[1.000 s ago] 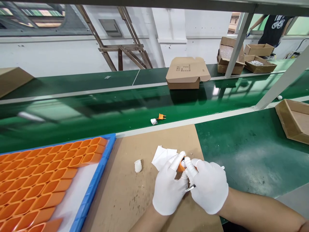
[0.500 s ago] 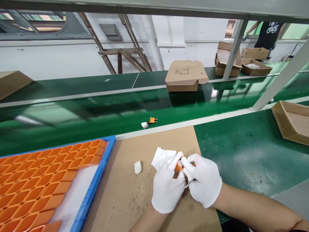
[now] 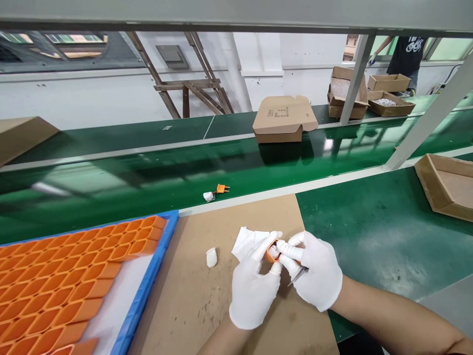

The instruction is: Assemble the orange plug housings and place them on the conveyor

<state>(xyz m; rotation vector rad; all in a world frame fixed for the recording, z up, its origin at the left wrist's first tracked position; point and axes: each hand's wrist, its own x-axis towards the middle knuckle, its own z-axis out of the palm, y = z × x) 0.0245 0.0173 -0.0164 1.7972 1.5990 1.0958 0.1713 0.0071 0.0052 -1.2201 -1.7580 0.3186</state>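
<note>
My left hand, in a white glove, is closed round a small orange shell with something pale inside it. My right hand, gloved too, has its fingertips at the shell's opening and also holds metal tweezers that point down and left. Beneath the left fingers lies a folded white paper. A small whitish piece rests on the brown cardboard sheet to the left of my hands.
A blue-edged tray of orange shells stands at the left. On the green belt lies an orange plug wired to a white piece. Cardboard boxes stand behind; an open box is at right. A person stands far back.
The orange plug and its white piece have shifted left along the belt. The orange shell's opening shows more clearly between my hands, and the tweezers are more visible.
</note>
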